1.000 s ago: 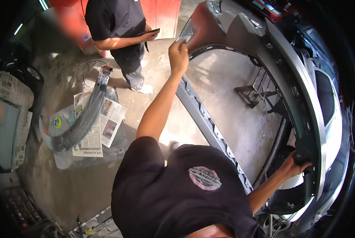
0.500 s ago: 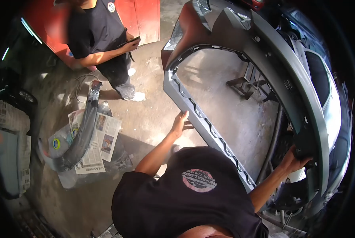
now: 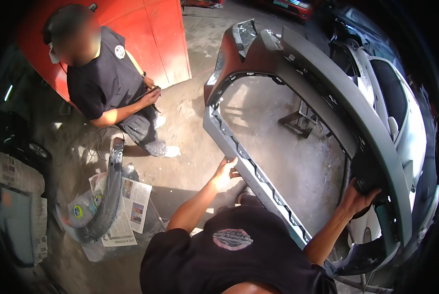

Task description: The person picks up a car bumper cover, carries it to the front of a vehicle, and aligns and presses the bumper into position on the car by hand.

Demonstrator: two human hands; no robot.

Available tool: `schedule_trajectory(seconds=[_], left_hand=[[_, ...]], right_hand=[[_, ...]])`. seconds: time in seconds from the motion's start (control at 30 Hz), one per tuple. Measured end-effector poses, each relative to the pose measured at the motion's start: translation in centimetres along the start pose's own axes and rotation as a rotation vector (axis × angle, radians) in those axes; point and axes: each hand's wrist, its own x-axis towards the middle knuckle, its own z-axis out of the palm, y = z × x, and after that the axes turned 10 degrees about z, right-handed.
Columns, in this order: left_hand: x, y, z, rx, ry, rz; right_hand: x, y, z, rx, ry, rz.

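Note:
A large grey car bumper [image 3: 347,81] with a dark reddish end spans the space in front of me. Its long straight lower strip [image 3: 249,171] runs diagonally from the upper left down to my body. My left hand [image 3: 225,174] grips this strip on its near side, thumb on the face and fingers curled at the edge. With my right hand [image 3: 358,198] I hold the inner edge of the bumper's curved right part, fingers partly hidden behind it.
A person [image 3: 104,83] stands at the upper left, holding a dark flat object. Newspapers [image 3: 136,206], a curved grey part [image 3: 112,196] and a yellow-green tape roll [image 3: 77,211] lie at the left. A metal stand [image 3: 298,120] is beyond the bumper; a white car [image 3: 415,142] stands at the right.
My left hand has left the bumper's reddish upper end and taken hold of the straight strip lower down. My right hand keeps its hold. The view has tilted up, showing more of the person.

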Motion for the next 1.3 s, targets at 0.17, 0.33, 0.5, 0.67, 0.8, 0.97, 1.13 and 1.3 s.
schedule_trajectory(seconds=[0.17,0.33,0.5,0.67,0.8,0.97,1.13,1.3], left_hand=[[7.6,2.2,1.7,0.022,-0.004,0.005],[15.6,3.5,3.4,0.039,-0.031,-0.015],[21.2,5.5,7.7,0.076,-0.127,-0.322],[28.4,8.2,10.4,0.060,-0.118,-0.347],[36.3,7.6,8.6,-0.090,-0.122,-0.305],[45.6,11.0,7.1,0.066,-0.123,-0.207],[60.2,15.4,7.9,0.075,-0.033,-0.317],[73.6,21.3,9.4,0.315,-0.017,-0.286]], right_hand=[[6.4,3.2,-0.8,-0.039,0.026,-0.068],[13.9,7.4,-1.4,-0.007,0.012,-0.083],[23.1,12.5,-2.3,0.019,0.108,-0.045],[31.7,20.2,-1.0,0.036,0.160,-0.045],[37.4,25.7,-0.6,-0.071,0.175,-0.066],[45.3,34.1,-1.2,-0.180,0.143,-0.066],[57.2,42.3,-5.2,-0.180,0.050,-0.030],[70.7,50.3,-8.1,-0.208,0.011,-0.050]])
